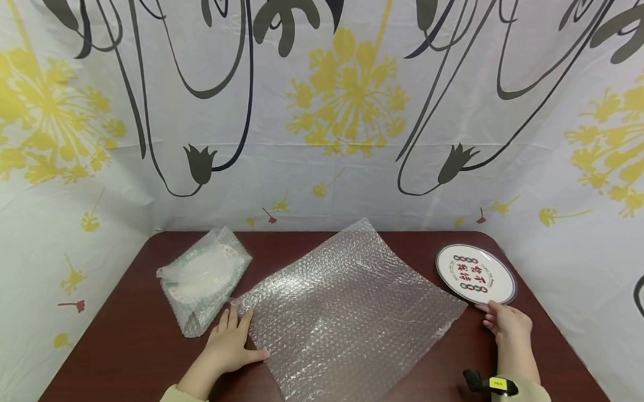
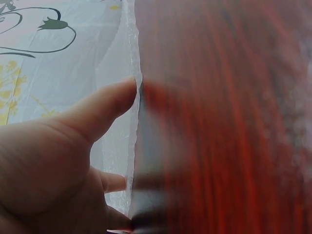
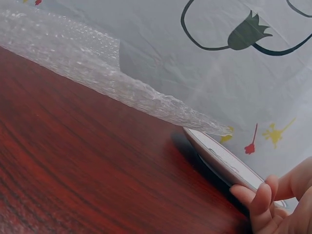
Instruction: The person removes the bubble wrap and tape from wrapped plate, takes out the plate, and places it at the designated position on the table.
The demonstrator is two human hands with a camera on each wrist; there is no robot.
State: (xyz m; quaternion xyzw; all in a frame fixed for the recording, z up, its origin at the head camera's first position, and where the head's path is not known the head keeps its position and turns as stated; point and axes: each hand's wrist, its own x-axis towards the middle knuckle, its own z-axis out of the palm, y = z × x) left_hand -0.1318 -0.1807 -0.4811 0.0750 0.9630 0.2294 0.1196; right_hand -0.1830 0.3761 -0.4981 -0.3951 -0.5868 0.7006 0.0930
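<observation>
A flat sheet of bubble wrap [image 1: 352, 312] lies diagonally across the middle of the table. My left hand [image 1: 227, 345] rests at its left edge with fingers spread; in the left wrist view the thumb [image 2: 109, 105] meets the edge of the sheet. At the right, my right hand [image 1: 511, 325] pinches the near rim of a white plate [image 1: 495, 272] printed with red characters and a dark rim line. The right wrist view shows fingers [image 3: 262, 202] under the plate's rim [image 3: 229, 163], which tilts off the table.
A bubble-wrapped package [image 1: 204, 279] with a pale round thing inside lies at the back left, close to the sheet's left corner. The dark red wooden table [image 1: 119, 344] is enclosed by a white cloth [image 1: 300, 190] with floral prints at the back and sides.
</observation>
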